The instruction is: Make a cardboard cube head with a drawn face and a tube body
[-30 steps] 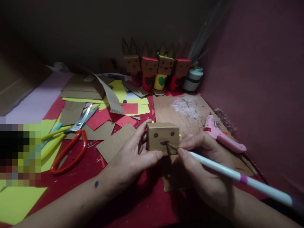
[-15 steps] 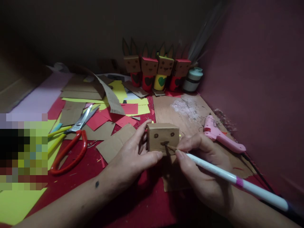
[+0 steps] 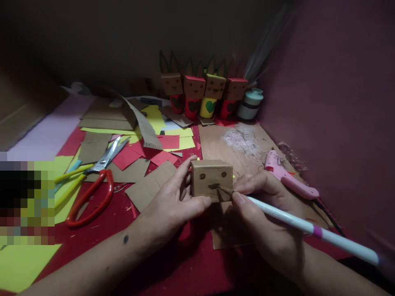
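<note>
My left hand (image 3: 173, 201) grips a small brown cardboard box (image 3: 211, 170) from its left side, thumb under the front edge. The box front shows two drawn eyes and a dark mouth. My right hand (image 3: 271, 218) holds a white marker with a pink band (image 3: 308, 228), its brown tip touching the box face at the mouth. Both hands rest over the red table surface (image 3: 191, 263) near the front.
Red-handled scissors (image 3: 92, 193) lie left among red, yellow and brown paper scraps. A pink glue gun (image 3: 286, 174) lies right on a cardboard sheet (image 3: 243, 144). Several finished box-headed figures (image 3: 203, 92) and a small jar (image 3: 250, 103) stand at the back. A maroon wall closes the right side.
The marker tip has made small strokes at the mouth on the box. My left hand and the box stayed put.
</note>
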{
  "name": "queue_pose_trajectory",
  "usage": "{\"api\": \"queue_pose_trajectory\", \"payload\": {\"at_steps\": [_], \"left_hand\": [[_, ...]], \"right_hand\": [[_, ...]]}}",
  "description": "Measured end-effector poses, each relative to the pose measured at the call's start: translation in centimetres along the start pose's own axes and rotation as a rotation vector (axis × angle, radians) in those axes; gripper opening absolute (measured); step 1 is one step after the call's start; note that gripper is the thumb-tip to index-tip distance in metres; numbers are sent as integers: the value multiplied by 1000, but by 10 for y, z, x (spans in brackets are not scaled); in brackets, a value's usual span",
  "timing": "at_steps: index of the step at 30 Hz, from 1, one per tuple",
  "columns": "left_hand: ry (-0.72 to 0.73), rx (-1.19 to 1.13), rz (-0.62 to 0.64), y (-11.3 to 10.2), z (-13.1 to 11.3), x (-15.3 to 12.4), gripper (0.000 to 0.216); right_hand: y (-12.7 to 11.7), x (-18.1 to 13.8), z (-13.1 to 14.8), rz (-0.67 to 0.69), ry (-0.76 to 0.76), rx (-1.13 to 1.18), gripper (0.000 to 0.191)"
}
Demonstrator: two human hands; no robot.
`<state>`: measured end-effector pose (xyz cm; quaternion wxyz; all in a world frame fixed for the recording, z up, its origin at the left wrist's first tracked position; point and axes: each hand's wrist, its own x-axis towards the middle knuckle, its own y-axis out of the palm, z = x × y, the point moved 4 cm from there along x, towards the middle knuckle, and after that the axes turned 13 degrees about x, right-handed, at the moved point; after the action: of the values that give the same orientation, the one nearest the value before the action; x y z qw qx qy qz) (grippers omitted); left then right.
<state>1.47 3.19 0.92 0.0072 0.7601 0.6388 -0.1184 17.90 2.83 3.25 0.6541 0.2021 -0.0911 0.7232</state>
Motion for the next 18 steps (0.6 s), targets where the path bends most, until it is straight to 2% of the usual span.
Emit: {"api": "queue_pose_trajectory", "payload": {"at_steps": [18], "left_hand": [[-21, -29, -4, 3, -2, 0, 82]], "right_hand": [[4, 2, 1, -15, 36, -5, 19]]}}
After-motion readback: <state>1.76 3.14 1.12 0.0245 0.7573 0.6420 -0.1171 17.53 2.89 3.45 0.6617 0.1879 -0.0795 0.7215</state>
